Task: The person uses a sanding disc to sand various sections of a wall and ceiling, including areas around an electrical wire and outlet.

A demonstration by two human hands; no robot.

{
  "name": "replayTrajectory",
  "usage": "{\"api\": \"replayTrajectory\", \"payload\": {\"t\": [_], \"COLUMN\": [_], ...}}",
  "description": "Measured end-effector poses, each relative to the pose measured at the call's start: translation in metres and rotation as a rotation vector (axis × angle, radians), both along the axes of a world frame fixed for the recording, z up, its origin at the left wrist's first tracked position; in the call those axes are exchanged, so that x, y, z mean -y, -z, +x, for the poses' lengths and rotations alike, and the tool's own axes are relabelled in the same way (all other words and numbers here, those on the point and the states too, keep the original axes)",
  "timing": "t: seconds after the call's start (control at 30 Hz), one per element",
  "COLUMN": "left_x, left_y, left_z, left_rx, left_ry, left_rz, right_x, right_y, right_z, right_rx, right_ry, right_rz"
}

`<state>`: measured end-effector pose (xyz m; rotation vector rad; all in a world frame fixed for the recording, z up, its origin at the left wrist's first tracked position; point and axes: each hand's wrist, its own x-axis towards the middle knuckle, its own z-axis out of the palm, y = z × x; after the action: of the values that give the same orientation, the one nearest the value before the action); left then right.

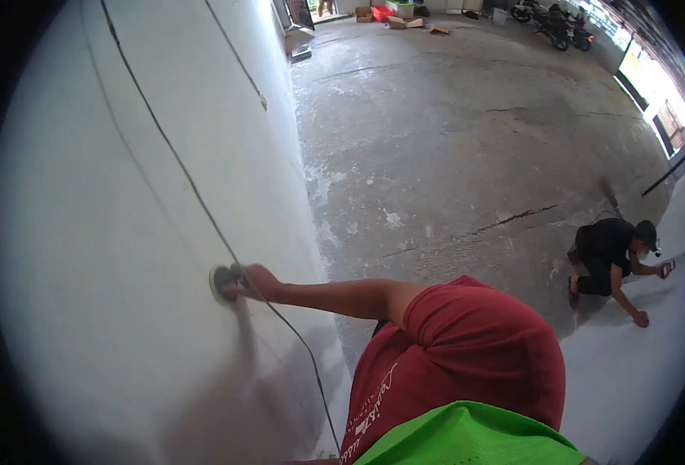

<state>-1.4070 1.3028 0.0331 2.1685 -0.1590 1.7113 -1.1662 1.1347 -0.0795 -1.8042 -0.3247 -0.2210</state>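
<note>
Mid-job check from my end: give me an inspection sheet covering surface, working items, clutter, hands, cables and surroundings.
Surface: white wall, shadowed low down.
Working items: round pad against the wall.
Clutter: cardboard boxes and a red item at the floor's far end.
Hands: right hand holds the pad; left hand out of view.
Cables: dark cable crosses the right hand in this view; second cable farther along.
Surroundings: cracked floor, crouching co-worker, motorbikes beyond.

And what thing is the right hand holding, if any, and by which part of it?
The right hand holds a round pad by its dark back, the side away from the wall; the exact grip is unclear.
</note>
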Motion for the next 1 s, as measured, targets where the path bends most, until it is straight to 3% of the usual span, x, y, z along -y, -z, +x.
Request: {"api": "replayTrajectory", "payload": {"t": [0.1,0.2,0.37,0.47,0.53,0.7,0.83,1.0], "left_x": [0.001,0.005,0.018,0.036,0.045,0.06,0.044,0.013], "left_y": [0.011,0.014,0.017,0.025,0.026,0.024,0.021,0.022], "left_z": [0.003,0.004,0.036,0.049,0.055,0.079,0.068,0.045], "left_rx": [0.014,0.015,0.007,0.001,0.004,-0.004,-0.006,0.052], "left_ry": [0.044,0.077,0.241,0.328,0.374,0.506,0.485,0.344], "left_rz": [-0.044,-0.085,-0.14,-0.193,-0.218,-0.254,-0.274,-0.332], "right_x": [0.011,0.018,0.008,0.023,0.021,0.022,0.016,0.022], "right_y": [0.005,0.0,-0.008,-0.015,-0.007,-0.031,0.001,-0.029], "right_z": [-0.002,0.029,-0.007,0.006,0.017,-0.019,0.014,-0.014], "right_rx": [0.18,-0.242,0.064,-0.08,-0.18,0.111,-0.102,0.07], "right_ry": [-0.072,0.085,-0.032,-0.072,0.108,-0.214,0.103,-0.125], "right_rz": [-0.032,0.121,-0.028,-0.117,0.02,-0.203,0.079,-0.17]}}
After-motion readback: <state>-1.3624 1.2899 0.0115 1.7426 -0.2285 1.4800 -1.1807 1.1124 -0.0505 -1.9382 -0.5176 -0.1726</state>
